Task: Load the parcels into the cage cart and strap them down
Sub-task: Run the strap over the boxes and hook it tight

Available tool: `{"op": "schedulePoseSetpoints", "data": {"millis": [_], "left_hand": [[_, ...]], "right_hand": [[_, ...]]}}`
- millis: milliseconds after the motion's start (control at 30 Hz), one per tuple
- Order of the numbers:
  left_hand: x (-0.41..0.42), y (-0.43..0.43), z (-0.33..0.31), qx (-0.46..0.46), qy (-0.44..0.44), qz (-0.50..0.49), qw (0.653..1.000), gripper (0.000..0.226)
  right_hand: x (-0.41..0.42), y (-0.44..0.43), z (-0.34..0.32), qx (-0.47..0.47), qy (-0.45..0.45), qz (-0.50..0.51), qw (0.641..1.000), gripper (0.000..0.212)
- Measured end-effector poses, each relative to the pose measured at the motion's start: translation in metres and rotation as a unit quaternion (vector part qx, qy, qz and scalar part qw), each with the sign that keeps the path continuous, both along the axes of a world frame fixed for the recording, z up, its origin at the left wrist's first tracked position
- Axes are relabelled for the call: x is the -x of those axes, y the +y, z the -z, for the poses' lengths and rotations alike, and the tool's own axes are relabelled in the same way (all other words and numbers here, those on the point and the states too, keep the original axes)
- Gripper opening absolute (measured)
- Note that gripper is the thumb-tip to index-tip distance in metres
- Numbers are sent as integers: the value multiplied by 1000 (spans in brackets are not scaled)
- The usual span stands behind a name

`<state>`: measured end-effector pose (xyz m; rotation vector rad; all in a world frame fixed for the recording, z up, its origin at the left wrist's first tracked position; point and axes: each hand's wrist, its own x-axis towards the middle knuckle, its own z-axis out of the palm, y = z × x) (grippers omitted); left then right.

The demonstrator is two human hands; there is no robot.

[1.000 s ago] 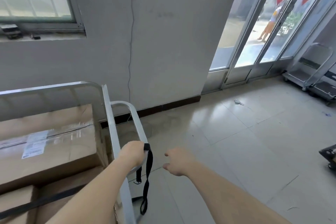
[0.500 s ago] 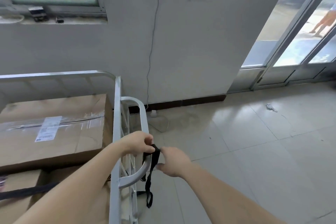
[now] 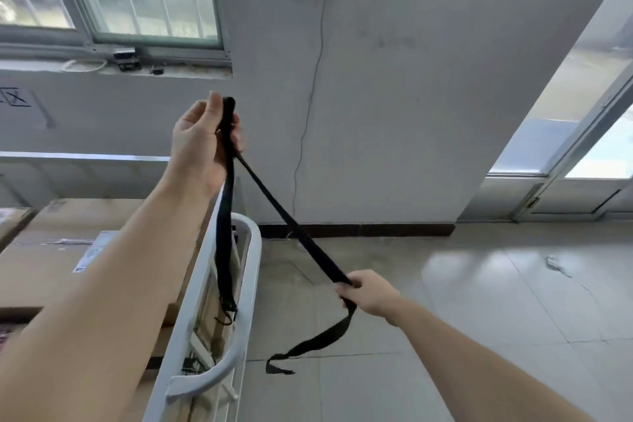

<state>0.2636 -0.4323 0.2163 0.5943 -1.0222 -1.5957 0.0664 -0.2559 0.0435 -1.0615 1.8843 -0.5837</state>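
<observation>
A black strap (image 3: 277, 212) runs up from the white handle (image 3: 244, 288) of the cage cart to my raised left hand (image 3: 202, 140), which grips its fold high above the cart. From there it slants down to my right hand (image 3: 368, 291), which grips it lower right of the handle. The strap's loose tail hangs below my right hand toward the floor. Brown cardboard parcels (image 3: 65, 250) with a white label lie inside the cart at lower left, partly hidden by my left forearm.
The cart's metal rail (image 3: 85, 157) runs along the wall under a window. A cable (image 3: 308, 120) hangs down the white wall from a socket. Tiled floor spreads to the right, with a glass door (image 3: 582, 134) at far right.
My left hand has lifted from the cart handle, pulling the strap up high. My right hand took hold of the strap and drew it out to the right.
</observation>
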Motion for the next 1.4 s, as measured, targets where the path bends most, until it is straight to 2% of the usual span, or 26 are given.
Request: {"op": "schedulePoseSetpoints", "data": {"millis": [100,167,233,300,367,467,533,600,700,833,900,967,1067,1133,1167,1267,1367,1400], "left_hand": [[28,13,9,65,-207,-44,975,23],[53,32,22,105,-347,10,932,15],[75,51,31,123,-439,90,885,16],[92,66,31,136,-492,147,847,21],[103,71,24,130,-523,184,822,19],[107,60,5,130,-568,173,794,42],[109,47,-13,152,-559,116,807,45],[112,31,-34,165,-518,34,839,43],[115,2,-65,161,-386,-93,904,41],[106,-39,-107,174,-217,-226,934,41],[102,-57,-120,170,-177,-243,938,39],[103,-73,-122,148,-144,-222,953,36],[109,-93,-109,108,-179,-163,964,30],[114,-106,-95,113,-278,-141,943,25],[117,-112,-88,127,-343,-133,921,26],[124,-127,-74,171,-535,-67,824,37],[131,-141,-68,187,-618,13,763,52],[132,-147,-66,186,-634,23,750,50]], "right_hand": [[48,4,-18,76,16,101,992,26],[62,-5,-42,140,58,101,983,28],[62,-17,-73,200,56,58,977,29],[59,-29,-102,252,44,20,967,37],[62,-38,-124,295,34,3,955,32],[79,-46,-140,316,31,-9,948,22],[92,-51,-140,296,-11,-14,955,24],[101,-59,-135,259,-50,-25,964,20],[118,-78,-123,221,-78,-22,972,23],[152,-105,-110,137,-76,-49,986,29],[164,-124,-108,122,-73,-45,989,29],[165,-147,-114,146,-70,-27,986,27],[149,-186,-132,220,-64,-13,973,22],[132,-210,-147,257,-80,-35,963,19],[125,-220,-155,269,-86,-56,958,17],[109,-252,-174,295,-75,-129,944,13],[107,-286,-182,295,-42,-207,932,19],[109,-297,-184,298,-36,-231,926,22]]}}
